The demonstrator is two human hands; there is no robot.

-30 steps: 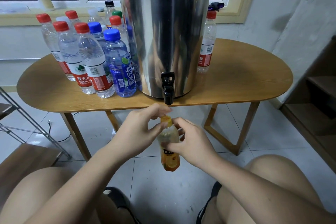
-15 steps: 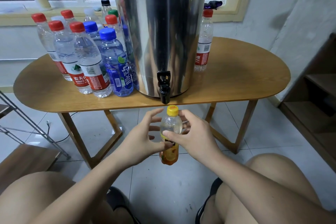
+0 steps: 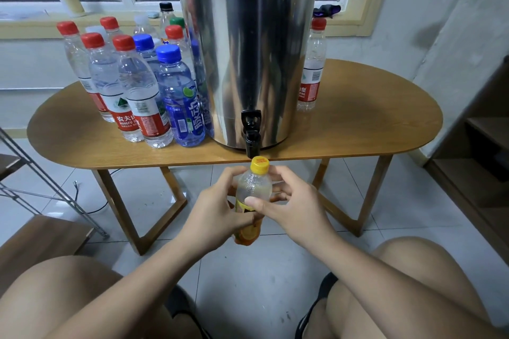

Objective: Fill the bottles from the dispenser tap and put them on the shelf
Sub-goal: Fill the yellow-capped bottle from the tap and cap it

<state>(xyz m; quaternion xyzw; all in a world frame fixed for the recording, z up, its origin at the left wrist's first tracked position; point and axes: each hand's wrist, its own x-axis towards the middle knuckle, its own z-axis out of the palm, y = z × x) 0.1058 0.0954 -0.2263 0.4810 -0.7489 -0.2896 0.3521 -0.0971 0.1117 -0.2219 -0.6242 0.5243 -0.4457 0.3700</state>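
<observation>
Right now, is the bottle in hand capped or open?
Capped. The yellow cap sits on the neck of the bottle, which the left hand and right hand hold just below the tap.

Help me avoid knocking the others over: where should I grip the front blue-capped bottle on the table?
Take the blue-capped bottle by its upper body just below the cap, coming from the front. It stands upright with red-capped bottles close on its left and the steel dispenser on its right.

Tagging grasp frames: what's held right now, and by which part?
Both hands hold the yellow-capped bottle by its body: left hand wraps the labelled lower part, right hand the clear upper part, thumb across the front.
</observation>
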